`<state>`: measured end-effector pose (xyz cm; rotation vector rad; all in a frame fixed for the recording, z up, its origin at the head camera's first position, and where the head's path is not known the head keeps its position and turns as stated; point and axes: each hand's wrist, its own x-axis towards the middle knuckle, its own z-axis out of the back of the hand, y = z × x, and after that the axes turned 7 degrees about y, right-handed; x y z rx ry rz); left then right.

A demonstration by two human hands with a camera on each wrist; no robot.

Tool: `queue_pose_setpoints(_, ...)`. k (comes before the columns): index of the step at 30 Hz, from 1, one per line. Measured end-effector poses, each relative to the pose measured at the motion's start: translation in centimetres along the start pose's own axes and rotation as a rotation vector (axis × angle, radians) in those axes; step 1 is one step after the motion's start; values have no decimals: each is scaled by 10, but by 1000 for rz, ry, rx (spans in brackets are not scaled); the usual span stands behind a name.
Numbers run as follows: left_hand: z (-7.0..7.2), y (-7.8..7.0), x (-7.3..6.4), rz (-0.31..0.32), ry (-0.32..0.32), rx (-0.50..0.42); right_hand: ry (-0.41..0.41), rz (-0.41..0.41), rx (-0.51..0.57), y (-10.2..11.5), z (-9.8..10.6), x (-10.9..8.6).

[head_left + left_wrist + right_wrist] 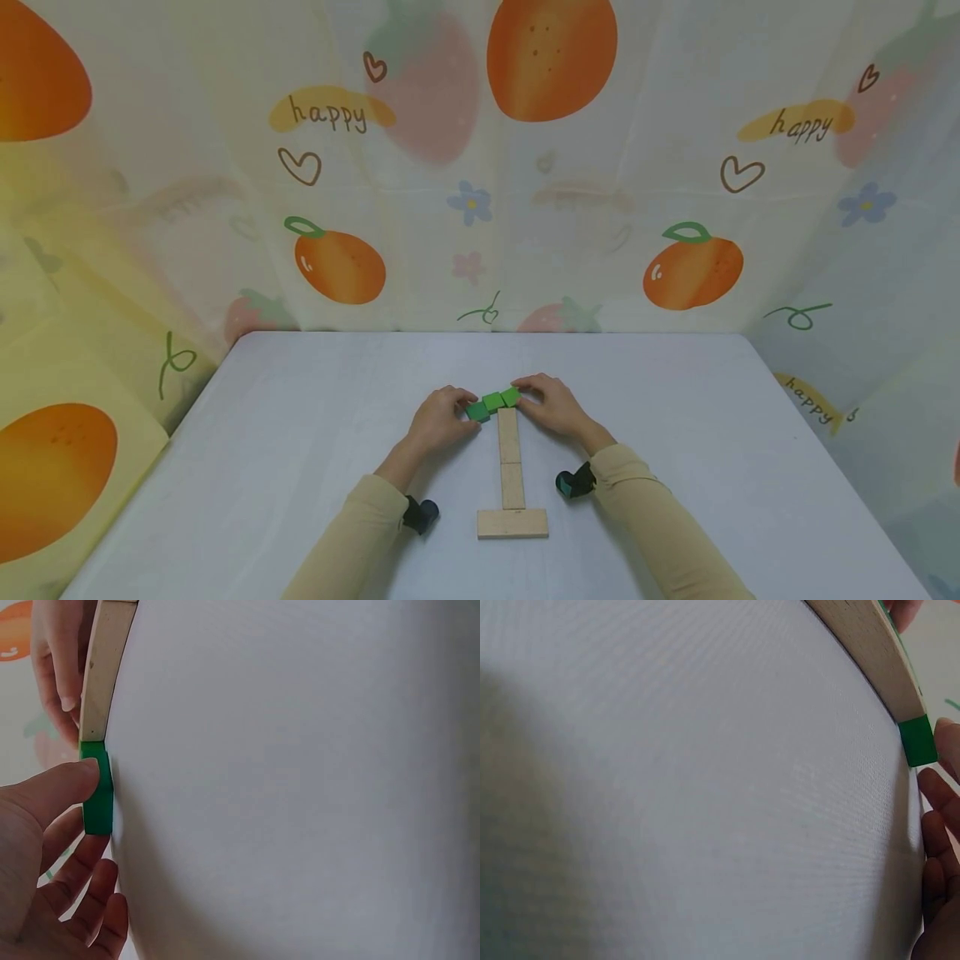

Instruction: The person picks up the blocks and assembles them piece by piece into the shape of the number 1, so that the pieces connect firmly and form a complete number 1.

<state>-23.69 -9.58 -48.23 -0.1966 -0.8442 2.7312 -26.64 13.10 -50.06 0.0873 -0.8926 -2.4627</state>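
Note:
Three small green cubes form a slanted row at the far end of two wooden planks laid end to end. My left hand (441,417) holds the darker left cube (477,412) between thumb and fingers. Beside it sit the middle cube (492,402) and the right cube (511,397). My right hand (555,407) pinches the right cube from its outer side, thumb and index finger at its edges. In the left wrist view, the thumb lies across the green side (97,802). The upper plank (508,435) ends right at the cubes.
A lower plank (512,486) continues toward me, meeting a wooden crosspiece (513,524) to make an upside-down T. White cloth covers the table (300,392). Behind it hangs a fruit-patterned curtain (420,267). Both wrists carry small black cameras.

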Motion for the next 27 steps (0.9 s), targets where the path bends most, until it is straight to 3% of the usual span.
queue_pose_setpoints(9, 6, -2, -2, 2, 23, -23, 16, -6, 5, 3, 5, 0)
queue_pose_setpoints(27, 33, -2, -18, 58, -1, -68, 31, 30, -85, 17, 20, -11)
